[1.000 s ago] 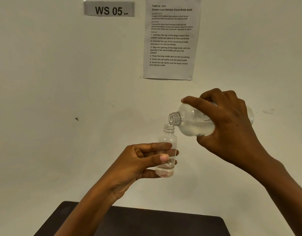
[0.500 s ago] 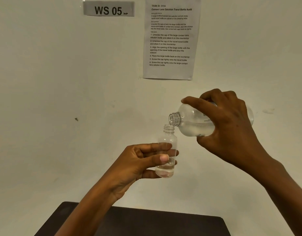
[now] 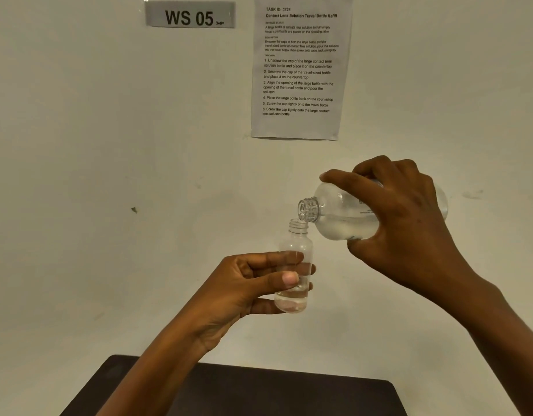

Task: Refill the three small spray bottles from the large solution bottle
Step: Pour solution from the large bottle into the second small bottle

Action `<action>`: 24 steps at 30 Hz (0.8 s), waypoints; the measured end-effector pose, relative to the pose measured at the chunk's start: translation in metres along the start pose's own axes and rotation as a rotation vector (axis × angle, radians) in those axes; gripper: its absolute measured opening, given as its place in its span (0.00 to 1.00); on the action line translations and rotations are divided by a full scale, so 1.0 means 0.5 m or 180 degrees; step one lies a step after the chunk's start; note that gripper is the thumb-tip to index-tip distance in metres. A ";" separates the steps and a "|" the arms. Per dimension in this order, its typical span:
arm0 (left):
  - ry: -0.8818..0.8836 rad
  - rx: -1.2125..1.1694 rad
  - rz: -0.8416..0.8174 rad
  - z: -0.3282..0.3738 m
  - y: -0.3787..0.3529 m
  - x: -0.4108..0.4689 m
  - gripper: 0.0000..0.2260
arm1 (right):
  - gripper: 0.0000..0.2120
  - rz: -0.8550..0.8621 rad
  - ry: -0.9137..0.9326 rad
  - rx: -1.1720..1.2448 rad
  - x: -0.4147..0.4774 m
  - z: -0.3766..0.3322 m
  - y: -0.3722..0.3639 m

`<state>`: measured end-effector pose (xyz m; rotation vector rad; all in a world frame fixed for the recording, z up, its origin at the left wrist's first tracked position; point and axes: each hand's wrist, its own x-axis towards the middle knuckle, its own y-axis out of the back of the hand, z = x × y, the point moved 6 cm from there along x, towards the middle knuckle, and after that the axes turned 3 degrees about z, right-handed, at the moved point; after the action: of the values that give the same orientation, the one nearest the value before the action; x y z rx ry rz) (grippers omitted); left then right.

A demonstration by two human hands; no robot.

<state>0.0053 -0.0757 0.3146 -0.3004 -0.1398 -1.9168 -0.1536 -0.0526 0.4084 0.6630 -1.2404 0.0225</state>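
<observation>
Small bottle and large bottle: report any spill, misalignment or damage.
Nothing stands out. The right hand tips the large bottle, mouth just above the small bottle held upright by the left hand. No drips or cracks visible.

Dark table point(image 3: 289, 391) at frame bottom; only far edge visible, apparently bare there.

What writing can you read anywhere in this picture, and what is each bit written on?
"WS 05": grey sign on the wall; the small mark after it is unreadable.
"TASK ID: 3724": top of the paper sheet taped to the wall.
"Contact Lens Solution Travel Bottle Refill": sheet's heading, above six numbered steps.
Print on the large bottle: too small to read.
</observation>
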 end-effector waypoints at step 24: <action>0.0016 0.0021 0.0014 0.000 0.002 -0.003 0.16 | 0.32 0.0046 0.0007 -0.0050 0.002 -0.005 0.008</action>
<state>0.0065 -0.0747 0.3142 -0.2913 -0.1420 -1.9122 -0.1525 -0.0487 0.4109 0.6402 -1.2422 0.0254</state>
